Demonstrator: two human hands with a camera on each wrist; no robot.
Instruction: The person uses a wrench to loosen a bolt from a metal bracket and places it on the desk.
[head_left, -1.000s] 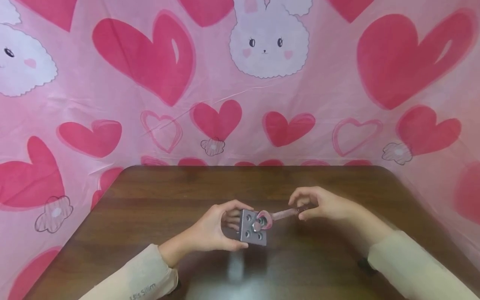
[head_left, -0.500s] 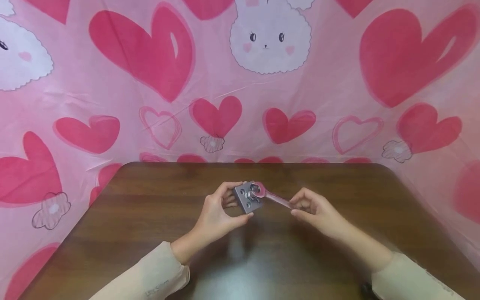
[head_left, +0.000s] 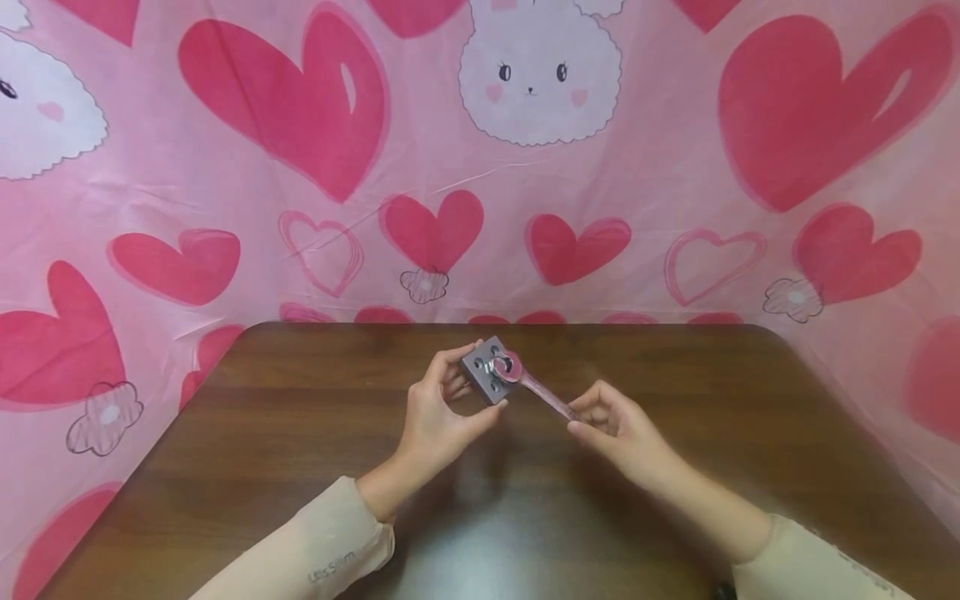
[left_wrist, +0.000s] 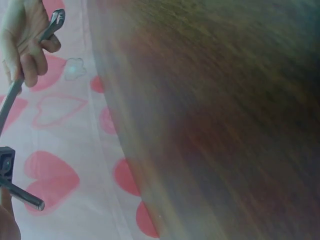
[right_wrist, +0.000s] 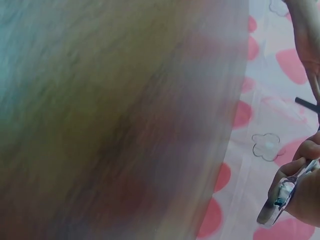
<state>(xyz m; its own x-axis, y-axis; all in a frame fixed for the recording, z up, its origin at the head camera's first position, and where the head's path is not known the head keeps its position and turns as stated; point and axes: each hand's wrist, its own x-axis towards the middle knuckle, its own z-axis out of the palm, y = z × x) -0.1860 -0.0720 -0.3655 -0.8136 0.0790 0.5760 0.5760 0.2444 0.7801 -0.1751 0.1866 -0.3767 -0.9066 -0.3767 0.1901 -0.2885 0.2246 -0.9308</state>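
Note:
In the head view my left hand (head_left: 438, 412) grips a small grey metal block (head_left: 477, 368) by its edges, thumb below and fingers above. Holes dot the face of the block, and a bolt sits in it. My right hand (head_left: 618, 429) pinches the handle of a wrench (head_left: 546, 395), which slopes down to the right from the block. The ring end of the wrench is at the bolt head. From the left wrist, the bolt's shank (left_wrist: 25, 195) juts out of the block's other side. In the right wrist view the wrench's open end (right_wrist: 270, 212) sticks out past my right hand.
Both hands are above a dark brown wooden table (head_left: 300, 467). Behind it hangs a pink cloth (head_left: 645, 167) printed with hearts and rabbits. Light sleeves cover both forearms.
Both hands have moved the block and wrench away from me, towards the far edge. The block has tilted, and the wrench handle has swung from sloping up to sloping down on the right.

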